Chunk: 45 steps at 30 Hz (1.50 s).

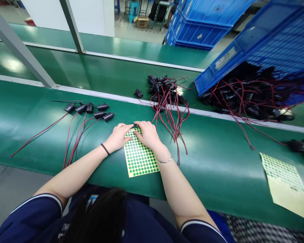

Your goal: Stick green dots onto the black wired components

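Note:
A yellow sheet of round green stickers [140,158] lies flat on the green belt [218,168] in front of me. My left hand [118,136] rests on its upper left corner, fingers pressed down on the sheet. My right hand [148,133] lies on the sheet's top edge, fingertips curled at the stickers there. Whether a sticker is pinched between the fingers cannot be made out. To the left, several black sockets with red and black wires [91,109] lie in a row. A tangled heap of the same wired sockets [164,90] sits just beyond my right hand.
A tilted blue crate [258,47] at the right spills more wired sockets [245,96] onto the belt. A second, partly used sticker sheet [286,184] lies at the right. Grey frame posts [20,50] cross at the upper left. Stacked blue crates [202,23] stand behind.

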{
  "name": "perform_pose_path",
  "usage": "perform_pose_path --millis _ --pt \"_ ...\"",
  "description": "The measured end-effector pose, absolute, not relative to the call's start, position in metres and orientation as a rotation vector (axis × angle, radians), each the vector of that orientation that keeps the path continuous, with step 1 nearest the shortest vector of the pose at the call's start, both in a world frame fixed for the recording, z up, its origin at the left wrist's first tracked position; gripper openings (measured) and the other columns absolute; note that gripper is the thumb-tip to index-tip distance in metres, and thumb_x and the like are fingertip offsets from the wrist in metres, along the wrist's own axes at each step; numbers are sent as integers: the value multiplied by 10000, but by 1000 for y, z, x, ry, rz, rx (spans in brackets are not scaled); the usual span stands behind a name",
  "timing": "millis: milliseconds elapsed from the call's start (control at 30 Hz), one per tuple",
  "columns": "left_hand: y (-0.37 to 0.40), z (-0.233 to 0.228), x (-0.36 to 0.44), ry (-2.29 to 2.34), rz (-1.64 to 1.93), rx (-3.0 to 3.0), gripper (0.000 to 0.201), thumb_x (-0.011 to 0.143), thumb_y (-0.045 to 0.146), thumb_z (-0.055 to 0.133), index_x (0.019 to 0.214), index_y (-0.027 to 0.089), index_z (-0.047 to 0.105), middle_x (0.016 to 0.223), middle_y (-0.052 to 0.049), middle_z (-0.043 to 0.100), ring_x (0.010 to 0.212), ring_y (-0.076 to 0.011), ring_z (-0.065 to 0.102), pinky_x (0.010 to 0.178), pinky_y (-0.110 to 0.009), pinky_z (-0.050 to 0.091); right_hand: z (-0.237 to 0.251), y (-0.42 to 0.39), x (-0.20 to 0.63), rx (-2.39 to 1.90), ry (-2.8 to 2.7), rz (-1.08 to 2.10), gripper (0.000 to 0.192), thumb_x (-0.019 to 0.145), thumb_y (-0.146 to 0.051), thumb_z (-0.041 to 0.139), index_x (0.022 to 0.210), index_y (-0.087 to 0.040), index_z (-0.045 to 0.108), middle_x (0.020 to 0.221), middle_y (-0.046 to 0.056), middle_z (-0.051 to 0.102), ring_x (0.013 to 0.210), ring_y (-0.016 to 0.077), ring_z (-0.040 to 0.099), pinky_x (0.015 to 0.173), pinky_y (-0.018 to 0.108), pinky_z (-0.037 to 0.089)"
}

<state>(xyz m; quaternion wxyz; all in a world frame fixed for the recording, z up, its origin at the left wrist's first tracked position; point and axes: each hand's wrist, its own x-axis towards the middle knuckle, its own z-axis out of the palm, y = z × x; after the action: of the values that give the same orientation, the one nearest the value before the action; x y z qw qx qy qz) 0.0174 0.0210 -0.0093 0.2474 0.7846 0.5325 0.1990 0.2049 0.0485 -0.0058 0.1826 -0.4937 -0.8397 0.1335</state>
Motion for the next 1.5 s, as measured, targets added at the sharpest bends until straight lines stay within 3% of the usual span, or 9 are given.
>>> perform_pose_path --millis 133,300,667,800,967,1167,1333,1500 --pt "22 -7 20 1452 551 2120 579 827 183 653 1385 235 507 1300 -88 670 1271 -274 522 1084 -501 405 -8 49 203 -1405 -2371 409 306 891 -274 631 1191 -217 642 1098 97 704 1050 309 573 901 472 435" --pt "24 -6 23 1506 571 2071 480 819 183 663 1292 196 583 1221 -82 719 1230 -270 547 1063 -473 419 -16 48 204 -1326 -2313 361 314 898 -265 621 1206 -205 634 1239 120 667 1169 310 543 962 467 423" --pt "29 -14 19 1491 719 2042 535 749 176 717 1269 201 590 1188 -74 739 1173 -262 621 1054 -447 438 -25 63 209 -1149 -2164 583 299 820 -188 699 1117 -191 663 929 60 736 932 233 628 879 384 458" --pt "30 -16 23 1530 775 1984 442 775 161 666 1215 201 635 1084 -61 766 1112 -251 638 1046 -424 449 -30 63 207 -1145 -2115 622 251 825 -172 672 1074 -206 669 853 36 734 885 220 634 866 370 460" --pt "34 -20 25 1554 847 1827 334 772 215 689 1106 215 696 1003 -55 754 1041 -232 654 1009 -374 479 -32 65 207 -1102 -2058 694 178 862 -212 602 1028 -205 666 904 39 734 858 188 664 813 327 506" --pt "40 -20 24 1595 893 1738 266 852 247 575 1083 172 683 1014 -69 736 908 -187 678 844 -299 529 -30 69 212 -1065 -2003 708 153 862 -254 590 972 -183 668 981 74 738 907 195 681 821 333 528" --pt "42 -17 25 1582 893 1723 153 825 294 601 852 184 703 910 -57 732 881 -206 647 846 -314 493 -28 67 210 -1051 -2027 668 96 852 -209 606 906 -201 685 914 56 720 869 191 663 825 340 517" --pt "42 -18 25 1576 928 1622 149 820 318 583 794 191 655 788 -13 671 783 -172 586 743 -276 460 -24 64 207 -1034 -2076 526 83 861 -237 654 911 -205 713 1072 100 686 1067 232 607 962 402 469"
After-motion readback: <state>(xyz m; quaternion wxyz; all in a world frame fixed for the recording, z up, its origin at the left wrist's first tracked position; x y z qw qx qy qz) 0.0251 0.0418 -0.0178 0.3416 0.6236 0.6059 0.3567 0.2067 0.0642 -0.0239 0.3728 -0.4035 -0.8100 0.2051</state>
